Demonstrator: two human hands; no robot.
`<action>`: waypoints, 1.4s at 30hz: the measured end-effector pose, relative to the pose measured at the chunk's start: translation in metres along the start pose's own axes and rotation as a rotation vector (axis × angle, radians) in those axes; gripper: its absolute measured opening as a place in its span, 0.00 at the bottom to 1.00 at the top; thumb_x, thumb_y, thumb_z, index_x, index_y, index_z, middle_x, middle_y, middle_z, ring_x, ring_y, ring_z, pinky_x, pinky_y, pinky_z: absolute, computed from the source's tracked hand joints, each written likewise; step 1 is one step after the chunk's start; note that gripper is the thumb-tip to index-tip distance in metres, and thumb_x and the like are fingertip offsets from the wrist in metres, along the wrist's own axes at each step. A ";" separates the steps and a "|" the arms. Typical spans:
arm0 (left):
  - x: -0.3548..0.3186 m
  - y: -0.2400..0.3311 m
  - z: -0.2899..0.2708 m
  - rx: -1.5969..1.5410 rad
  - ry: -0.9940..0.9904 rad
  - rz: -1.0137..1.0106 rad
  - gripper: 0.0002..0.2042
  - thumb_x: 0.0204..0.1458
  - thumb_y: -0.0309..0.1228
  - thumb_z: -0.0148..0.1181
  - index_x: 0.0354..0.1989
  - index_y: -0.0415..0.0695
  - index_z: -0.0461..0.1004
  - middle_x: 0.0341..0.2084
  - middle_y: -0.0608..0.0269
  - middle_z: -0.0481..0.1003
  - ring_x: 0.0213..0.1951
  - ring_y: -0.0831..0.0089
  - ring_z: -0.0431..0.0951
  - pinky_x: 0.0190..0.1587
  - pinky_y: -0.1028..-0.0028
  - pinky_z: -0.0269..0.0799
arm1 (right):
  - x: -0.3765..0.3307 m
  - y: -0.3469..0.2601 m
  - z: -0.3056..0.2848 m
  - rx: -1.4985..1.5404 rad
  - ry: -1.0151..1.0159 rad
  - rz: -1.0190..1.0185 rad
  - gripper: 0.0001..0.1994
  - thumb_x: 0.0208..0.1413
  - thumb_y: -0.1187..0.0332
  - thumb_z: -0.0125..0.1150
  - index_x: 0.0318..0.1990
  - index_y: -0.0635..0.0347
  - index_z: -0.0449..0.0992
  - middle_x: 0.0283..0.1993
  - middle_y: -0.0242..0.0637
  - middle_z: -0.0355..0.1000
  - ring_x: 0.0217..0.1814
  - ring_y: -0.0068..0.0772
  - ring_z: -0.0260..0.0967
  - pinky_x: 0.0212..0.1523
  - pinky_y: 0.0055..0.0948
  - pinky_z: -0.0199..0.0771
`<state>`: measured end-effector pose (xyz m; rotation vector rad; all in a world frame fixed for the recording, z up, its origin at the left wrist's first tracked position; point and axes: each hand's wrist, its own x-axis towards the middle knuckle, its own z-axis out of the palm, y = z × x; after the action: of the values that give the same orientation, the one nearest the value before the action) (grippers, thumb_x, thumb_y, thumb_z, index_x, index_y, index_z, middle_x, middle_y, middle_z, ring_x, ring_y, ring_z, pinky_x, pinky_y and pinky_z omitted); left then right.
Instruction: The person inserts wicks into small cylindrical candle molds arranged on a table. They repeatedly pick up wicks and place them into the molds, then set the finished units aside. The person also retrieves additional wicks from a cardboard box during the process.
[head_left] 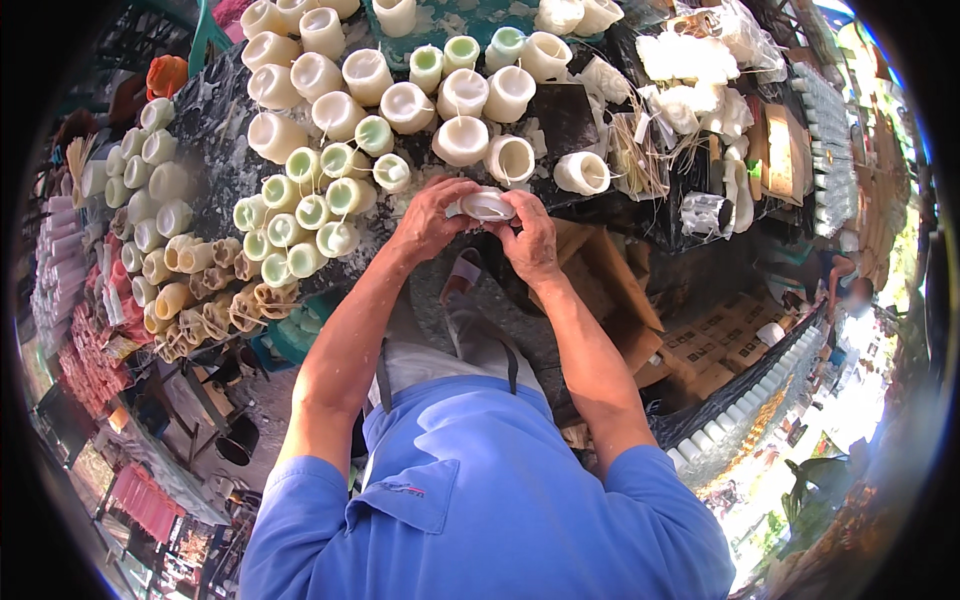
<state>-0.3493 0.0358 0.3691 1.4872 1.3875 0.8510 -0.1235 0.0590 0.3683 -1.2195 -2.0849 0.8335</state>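
Observation:
My left hand point(432, 222) and my right hand point(530, 238) together grip one small white candle point(487, 205) just in front of the dark, wax-spattered worktable point(215, 135). The left fingers curl over its left side and the right fingers pinch its right rim. Its round top faces up toward me. Just beyond my hands stand white pillar candles point(461, 140) with wicks, and one white candle point(582, 173) lies on its side to the right.
Several pale green candles point(310, 212) and tan ones point(190, 297) crowd the table's left part. Lumps of white wax point(690, 105) and wick bundles point(640, 160) lie at the right. Cardboard boxes point(715, 345) sit below, with rows of small white candles point(745, 405). Another person point(850, 290) stands far right.

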 end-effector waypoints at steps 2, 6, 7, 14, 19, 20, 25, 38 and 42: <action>-0.001 -0.001 -0.001 -0.026 0.013 -0.015 0.30 0.45 0.27 0.79 0.62 0.44 0.80 0.60 0.56 0.80 0.63 0.52 0.77 0.67 0.58 0.74 | 0.001 -0.001 -0.005 0.016 -0.028 0.007 0.28 0.49 0.75 0.81 0.58 0.60 0.76 0.57 0.45 0.79 0.59 0.54 0.78 0.58 0.46 0.81; -0.004 0.000 -0.003 -0.034 0.051 -0.005 0.30 0.44 0.27 0.80 0.61 0.43 0.80 0.60 0.55 0.81 0.63 0.52 0.77 0.67 0.58 0.73 | 0.006 -0.005 -0.016 0.008 -0.006 -0.073 0.21 0.54 0.74 0.78 0.56 0.61 0.79 0.55 0.45 0.79 0.53 0.49 0.80 0.50 0.42 0.83; -0.003 0.001 -0.003 -0.021 0.062 0.026 0.30 0.44 0.26 0.80 0.60 0.43 0.80 0.60 0.55 0.81 0.63 0.53 0.77 0.67 0.59 0.73 | 0.008 -0.007 -0.018 -0.023 0.007 -0.103 0.19 0.56 0.74 0.77 0.55 0.62 0.80 0.54 0.44 0.79 0.48 0.45 0.81 0.45 0.39 0.83; -0.001 -0.001 0.004 -0.005 0.045 0.025 0.31 0.44 0.25 0.79 0.61 0.42 0.79 0.57 0.55 0.81 0.62 0.52 0.77 0.66 0.58 0.73 | 0.019 -0.020 -0.026 -0.106 -0.112 0.031 0.17 0.54 0.75 0.74 0.52 0.61 0.81 0.44 0.45 0.78 0.38 0.50 0.81 0.41 0.45 0.84; -0.001 0.005 0.009 -0.138 0.051 -0.049 0.33 0.44 0.24 0.79 0.64 0.43 0.77 0.59 0.54 0.78 0.63 0.49 0.76 0.67 0.58 0.73 | 0.034 -0.018 -0.025 -0.343 -0.187 -0.168 0.17 0.52 0.74 0.74 0.50 0.56 0.77 0.45 0.43 0.75 0.39 0.52 0.80 0.40 0.47 0.83; -0.001 0.005 0.008 -0.074 0.051 -0.012 0.33 0.45 0.25 0.79 0.63 0.43 0.78 0.60 0.54 0.78 0.63 0.49 0.76 0.67 0.57 0.73 | 0.036 -0.019 -0.024 -0.381 -0.179 -0.228 0.17 0.52 0.74 0.73 0.49 0.54 0.77 0.45 0.43 0.75 0.40 0.53 0.80 0.40 0.48 0.83; -0.001 0.003 0.004 0.038 0.051 0.062 0.34 0.46 0.28 0.79 0.66 0.44 0.76 0.62 0.52 0.77 0.65 0.48 0.75 0.68 0.56 0.72 | 0.035 -0.041 -0.039 -0.287 -0.192 0.013 0.11 0.57 0.72 0.71 0.47 0.57 0.81 0.47 0.43 0.74 0.46 0.54 0.80 0.43 0.50 0.83; -0.117 0.036 0.064 -0.766 0.227 -0.405 0.15 0.62 0.33 0.74 0.51 0.37 0.83 0.40 0.65 0.82 0.40 0.80 0.79 0.43 0.75 0.77 | -0.052 -0.092 -0.046 0.138 -0.292 0.597 0.11 0.72 0.64 0.65 0.47 0.66 0.82 0.35 0.48 0.83 0.34 0.43 0.82 0.38 0.41 0.79; -0.133 0.030 0.082 -0.849 0.268 -0.468 0.10 0.68 0.30 0.67 0.52 0.37 0.83 0.40 0.68 0.83 0.41 0.82 0.79 0.46 0.77 0.75 | -0.069 -0.101 -0.024 0.236 -0.326 0.537 0.10 0.69 0.66 0.65 0.45 0.66 0.83 0.37 0.53 0.83 0.39 0.53 0.84 0.40 0.45 0.80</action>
<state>-0.2804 -0.1072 0.3803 0.3954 1.2401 1.1522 -0.1315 -0.0363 0.4485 -1.6193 -1.8352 1.5633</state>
